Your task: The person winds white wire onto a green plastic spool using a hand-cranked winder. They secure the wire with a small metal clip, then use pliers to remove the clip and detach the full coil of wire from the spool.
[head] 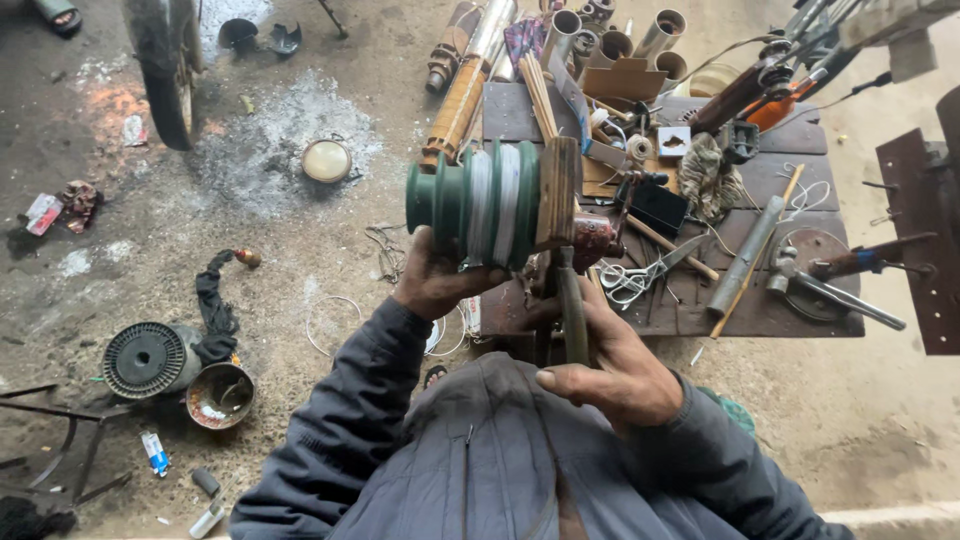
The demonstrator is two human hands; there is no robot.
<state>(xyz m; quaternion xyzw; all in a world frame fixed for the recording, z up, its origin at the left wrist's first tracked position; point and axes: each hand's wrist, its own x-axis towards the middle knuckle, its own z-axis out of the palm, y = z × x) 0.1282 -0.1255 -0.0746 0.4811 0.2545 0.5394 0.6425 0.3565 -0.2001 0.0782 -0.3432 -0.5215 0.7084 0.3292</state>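
The left hand (432, 282) cups the underside of a green stepped spool wound with white wire (487, 203), its fingers curled against the ribs. The spool sits on a winding rig with a wooden end plate (559, 190), at the near edge of the dark metal counter (770, 300). The right hand (610, 365) is closed around the dark curved crank handle (572, 312) just below the spool, fingers wrapped, thumb along the side. On the counter lie steel scissors (640, 276), a grey metal rod (745, 256) and a hammer (835, 292). A ribbed black pulley (145, 358) rests on the floor (290, 210) to the left.
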